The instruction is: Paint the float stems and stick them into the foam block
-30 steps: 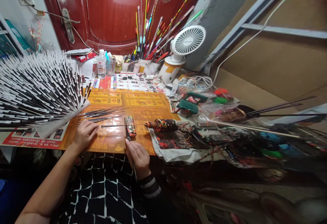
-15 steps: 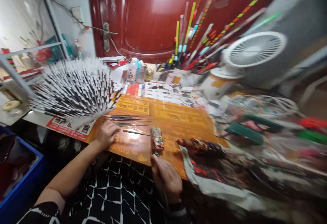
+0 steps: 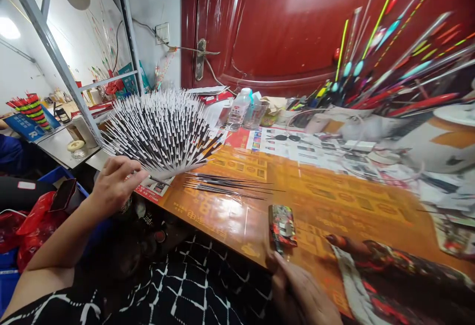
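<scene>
My left hand point(image 3: 118, 181) is raised at the table's left edge, its fingers pinched on a thin dark stick point(image 3: 159, 180). The stick's far end reaches toward a big fanned bundle of dark, white-tipped sticks point(image 3: 163, 132). Several loose thin dark sticks point(image 3: 226, 185) lie side by side on the orange-covered table point(image 3: 222, 221). My right hand point(image 3: 302, 285) rests at the front edge, somewhat blurred, fingers together and curled. Its fingertips are by the near end of a small paint-spattered block point(image 3: 283, 227); what they grip is hidden.
A paint-crusted, bottle-like object point(image 3: 374, 251) lies on a stained cloth point(image 3: 351, 275) at right. Water bottles point(image 3: 239, 110) and containers holding bright-tipped rods point(image 3: 356, 122) line the back. Sunglasses point(image 3: 284, 138) lie on printed paper. A metal frame point(image 3: 69, 58) and red bags point(image 3: 37, 221) are at left.
My left hand has moved left with the stick, away from the block and toward the bundle's base. My right hand stays by the block. The view has turned left.
</scene>
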Demonstrator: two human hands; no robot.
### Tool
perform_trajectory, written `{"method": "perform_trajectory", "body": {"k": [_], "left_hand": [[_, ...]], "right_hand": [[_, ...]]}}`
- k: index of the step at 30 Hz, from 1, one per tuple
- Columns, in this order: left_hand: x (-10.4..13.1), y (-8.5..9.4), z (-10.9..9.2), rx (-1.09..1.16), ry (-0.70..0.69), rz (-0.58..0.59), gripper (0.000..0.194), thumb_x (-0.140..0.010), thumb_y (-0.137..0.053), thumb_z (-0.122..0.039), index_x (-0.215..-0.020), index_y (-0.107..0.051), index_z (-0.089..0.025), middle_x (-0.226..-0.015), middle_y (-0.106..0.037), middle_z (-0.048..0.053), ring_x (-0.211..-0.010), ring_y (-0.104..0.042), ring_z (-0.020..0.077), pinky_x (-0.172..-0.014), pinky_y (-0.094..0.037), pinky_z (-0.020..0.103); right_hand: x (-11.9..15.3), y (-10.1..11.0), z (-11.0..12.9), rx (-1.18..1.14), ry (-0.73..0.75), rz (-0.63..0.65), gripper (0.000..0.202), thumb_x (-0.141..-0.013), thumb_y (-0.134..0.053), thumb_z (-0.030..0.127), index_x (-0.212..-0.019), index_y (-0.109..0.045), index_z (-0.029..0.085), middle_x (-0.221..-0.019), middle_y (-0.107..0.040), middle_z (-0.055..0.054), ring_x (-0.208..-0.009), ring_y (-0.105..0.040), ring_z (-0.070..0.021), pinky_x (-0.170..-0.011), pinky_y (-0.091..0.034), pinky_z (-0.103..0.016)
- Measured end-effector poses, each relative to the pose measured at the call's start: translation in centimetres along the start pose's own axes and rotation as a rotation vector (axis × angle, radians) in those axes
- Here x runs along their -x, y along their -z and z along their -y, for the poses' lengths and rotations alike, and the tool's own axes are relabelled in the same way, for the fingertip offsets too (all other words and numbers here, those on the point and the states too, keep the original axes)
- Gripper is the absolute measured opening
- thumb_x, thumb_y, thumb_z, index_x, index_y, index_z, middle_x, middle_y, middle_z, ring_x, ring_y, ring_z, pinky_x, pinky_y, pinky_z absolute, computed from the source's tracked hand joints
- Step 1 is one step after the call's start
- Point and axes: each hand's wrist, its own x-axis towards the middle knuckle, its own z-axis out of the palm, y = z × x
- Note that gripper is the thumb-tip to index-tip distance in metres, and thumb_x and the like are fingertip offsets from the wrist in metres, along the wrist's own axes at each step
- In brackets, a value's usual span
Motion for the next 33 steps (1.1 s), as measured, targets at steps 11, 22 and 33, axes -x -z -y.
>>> {"method": "perform_trajectory", "body": {"k": [11, 22, 33], "left_hand": [[-2.3, -0.7, 1.1, -0.211, -0.216, -0.004, 0.027, -0.095, -0.053, -0.012, -0.113, -0.062, -0.03, -0.108, -0.064, 0.003, -0.104, -0.055, 0.021, -0.092, -0.046, 0.037], [-2.8, -4.2, 1.7, -0.223, -0.239, -0.031, 0.022, -0.098, -0.05, -0.012, -0.1, -0.066, -0.026, -0.096, -0.065, 0.004, -0.1, -0.054, 0.0214, -0.089, -0.043, 0.038], [-0.8, -3.4, -2.4, 0.044, 0.123, -0.323, 0.024, -0.091, -0.068, -0.013, -0.11, -0.069, -0.027, -0.087, -0.064, 0.002, -0.086, -0.053, 0.0188, -0.082, -0.044, 0.034]], "right_hand": [[-0.1, 0.0, 0.1, 0.0, 0.012, 0.005, 0.049, -0.09, -0.064, 0.01, -0.137, -0.062, 0.022, -0.099, -0.076, -0.005, -0.08, -0.073, -0.0181, -0.082, -0.058, -0.029], [-0.6, 0.1, 0.6, -0.005, -0.011, 0.009, 0.055, -0.087, -0.065, 0.004, -0.138, -0.061, 0.024, -0.1, -0.076, -0.005, -0.081, -0.073, -0.0181, -0.084, -0.058, -0.029], [-0.6, -0.1, 1.0, -0.002, -0.061, -0.007, 0.059, -0.087, -0.065, 0.002, -0.141, -0.059, 0.024, -0.1, -0.076, -0.005, -0.083, -0.072, -0.0175, -0.085, -0.057, -0.03]]}}
